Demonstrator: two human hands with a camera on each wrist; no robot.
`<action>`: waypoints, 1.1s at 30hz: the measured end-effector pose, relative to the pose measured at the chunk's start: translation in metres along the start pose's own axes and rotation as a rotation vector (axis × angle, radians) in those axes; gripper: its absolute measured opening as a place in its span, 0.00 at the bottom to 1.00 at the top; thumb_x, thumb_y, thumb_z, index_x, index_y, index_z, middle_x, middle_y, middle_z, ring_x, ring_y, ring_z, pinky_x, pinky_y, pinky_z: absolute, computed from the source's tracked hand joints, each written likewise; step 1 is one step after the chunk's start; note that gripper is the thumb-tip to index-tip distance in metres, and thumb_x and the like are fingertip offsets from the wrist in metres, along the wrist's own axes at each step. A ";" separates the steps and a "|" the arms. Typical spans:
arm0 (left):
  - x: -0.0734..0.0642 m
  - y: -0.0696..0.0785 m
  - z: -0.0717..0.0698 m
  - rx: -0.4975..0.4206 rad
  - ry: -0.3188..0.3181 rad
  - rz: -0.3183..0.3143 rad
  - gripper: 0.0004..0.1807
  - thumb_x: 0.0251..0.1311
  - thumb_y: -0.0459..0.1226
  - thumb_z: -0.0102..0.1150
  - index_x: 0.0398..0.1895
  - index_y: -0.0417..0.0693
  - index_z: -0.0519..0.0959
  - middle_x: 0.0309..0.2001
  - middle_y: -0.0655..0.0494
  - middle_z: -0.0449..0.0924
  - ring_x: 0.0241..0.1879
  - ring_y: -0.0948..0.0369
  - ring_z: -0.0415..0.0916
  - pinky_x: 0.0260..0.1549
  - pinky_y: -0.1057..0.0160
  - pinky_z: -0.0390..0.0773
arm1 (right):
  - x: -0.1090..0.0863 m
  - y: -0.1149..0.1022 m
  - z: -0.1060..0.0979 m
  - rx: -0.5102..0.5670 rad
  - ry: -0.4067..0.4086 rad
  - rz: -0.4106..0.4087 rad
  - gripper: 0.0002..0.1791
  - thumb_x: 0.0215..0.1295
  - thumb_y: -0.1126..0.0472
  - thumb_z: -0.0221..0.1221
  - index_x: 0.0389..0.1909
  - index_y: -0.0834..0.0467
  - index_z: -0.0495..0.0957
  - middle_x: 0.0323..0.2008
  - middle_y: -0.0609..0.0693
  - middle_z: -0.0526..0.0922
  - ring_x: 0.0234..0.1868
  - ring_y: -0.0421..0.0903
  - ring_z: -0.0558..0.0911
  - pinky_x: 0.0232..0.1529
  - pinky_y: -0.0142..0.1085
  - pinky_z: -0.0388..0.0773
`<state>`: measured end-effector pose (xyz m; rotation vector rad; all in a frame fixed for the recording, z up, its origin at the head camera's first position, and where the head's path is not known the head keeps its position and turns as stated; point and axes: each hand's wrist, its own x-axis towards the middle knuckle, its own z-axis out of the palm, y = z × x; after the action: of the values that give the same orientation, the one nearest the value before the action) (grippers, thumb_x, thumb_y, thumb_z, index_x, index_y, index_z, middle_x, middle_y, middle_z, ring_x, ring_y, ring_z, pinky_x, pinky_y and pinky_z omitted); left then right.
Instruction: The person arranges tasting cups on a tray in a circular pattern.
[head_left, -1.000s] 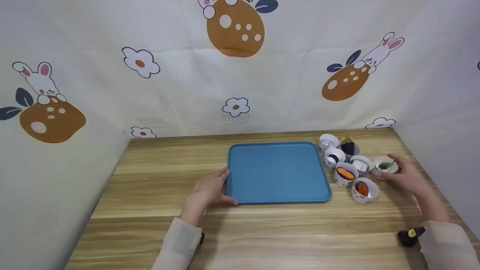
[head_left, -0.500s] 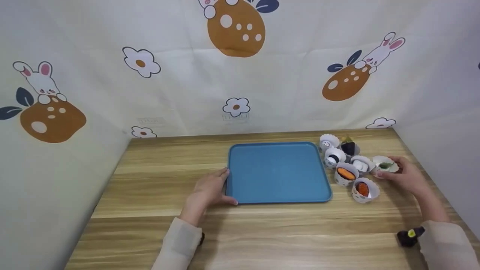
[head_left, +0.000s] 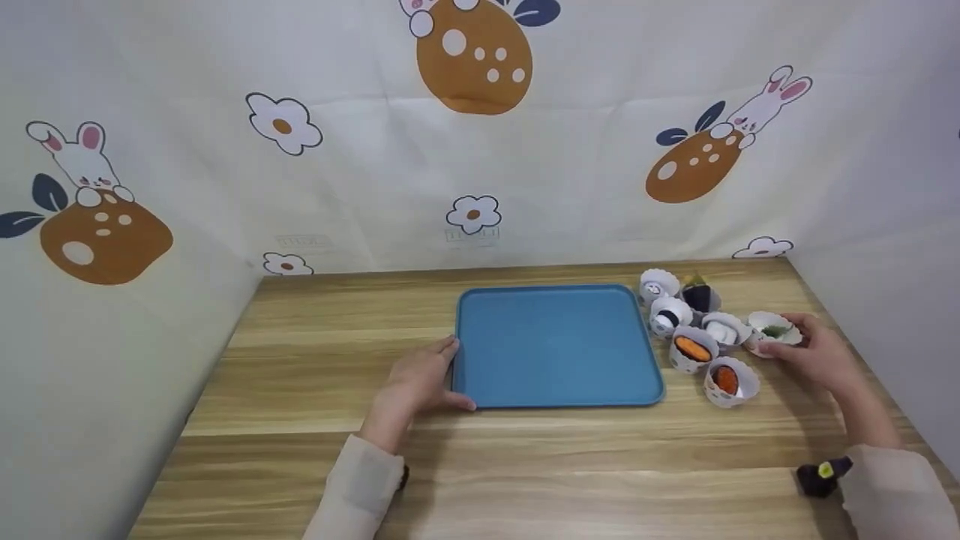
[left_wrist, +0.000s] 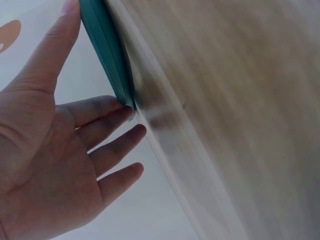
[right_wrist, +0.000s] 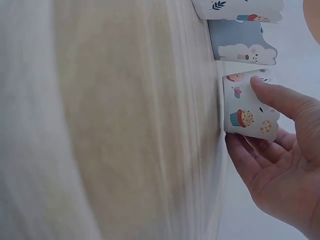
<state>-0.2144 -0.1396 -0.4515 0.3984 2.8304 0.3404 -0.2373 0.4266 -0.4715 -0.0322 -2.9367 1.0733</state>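
My left hand (head_left: 416, 379) rests at the left side of a blue rectangular tray (head_left: 559, 345), its fingers touching the left edge and its thumb by the near corner. In the left wrist view the fingers look fairly straight against the tray's rim (left_wrist: 106, 50). At the right, my right hand (head_left: 821, 356) holds a white paper baking cup (right_wrist: 247, 107) by its side, thumb on one side and fingers on the other. Something green and leafy (head_left: 775, 330) lies inside this cup. In the right wrist view the cup's base is close to the tabletop.
Several more paper cups stand clustered right of the tray, among them one with an orange-topped sushi piece (head_left: 691, 348) and one with a red-topped piece (head_left: 726, 380). The wooden table (head_left: 337, 330) meets patterned cloth walls (head_left: 360, 187) at the back and sides.
The fingers of my right hand have come down slightly and closer around the cup, which has shifted a touch to the right. My left hand and the tray stay put.
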 end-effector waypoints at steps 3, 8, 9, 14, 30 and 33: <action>0.000 0.000 0.000 0.000 0.001 -0.001 0.60 0.44 0.61 0.75 0.76 0.42 0.59 0.78 0.48 0.57 0.75 0.47 0.60 0.71 0.47 0.65 | -0.001 -0.002 -0.002 0.005 -0.005 0.009 0.42 0.67 0.50 0.64 0.67 0.77 0.60 0.57 0.77 0.72 0.43 0.35 0.72 0.39 0.21 0.65; 0.000 -0.001 0.001 0.003 -0.003 -0.008 0.60 0.44 0.61 0.74 0.77 0.42 0.58 0.78 0.48 0.56 0.75 0.47 0.59 0.72 0.48 0.65 | -0.002 -0.007 -0.005 0.026 -0.027 0.028 0.44 0.68 0.49 0.62 0.69 0.77 0.56 0.60 0.78 0.68 0.55 0.63 0.73 0.45 0.29 0.65; 0.001 -0.001 0.001 0.004 -0.003 -0.007 0.60 0.44 0.61 0.74 0.77 0.42 0.59 0.78 0.48 0.56 0.75 0.47 0.59 0.72 0.48 0.65 | -0.002 -0.008 -0.006 0.032 -0.028 0.030 0.44 0.68 0.49 0.62 0.69 0.78 0.55 0.60 0.79 0.67 0.58 0.68 0.71 0.46 0.30 0.65; 0.002 -0.001 0.001 0.014 -0.009 -0.009 0.60 0.44 0.61 0.74 0.76 0.42 0.59 0.78 0.48 0.55 0.75 0.48 0.59 0.72 0.48 0.64 | -0.004 -0.012 -0.008 0.017 -0.010 0.030 0.44 0.68 0.49 0.62 0.69 0.77 0.56 0.59 0.78 0.68 0.57 0.67 0.71 0.44 0.30 0.65; 0.005 0.001 0.002 0.021 -0.032 -0.039 0.59 0.46 0.60 0.73 0.78 0.46 0.56 0.79 0.51 0.53 0.76 0.47 0.57 0.72 0.44 0.64 | -0.005 -0.026 -0.018 0.036 0.009 -0.003 0.45 0.67 0.51 0.64 0.69 0.77 0.56 0.57 0.76 0.70 0.34 0.16 0.65 0.35 0.16 0.68; 0.005 0.002 0.001 0.007 -0.036 -0.043 0.59 0.47 0.60 0.73 0.78 0.45 0.56 0.79 0.50 0.53 0.76 0.48 0.56 0.72 0.45 0.64 | -0.004 -0.030 -0.020 0.031 0.011 -0.008 0.45 0.67 0.51 0.64 0.69 0.77 0.56 0.57 0.76 0.71 0.34 0.17 0.66 0.34 0.17 0.70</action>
<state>-0.2180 -0.1361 -0.4527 0.3405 2.8010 0.3111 -0.2336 0.4169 -0.4371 -0.0260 -2.9075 1.1130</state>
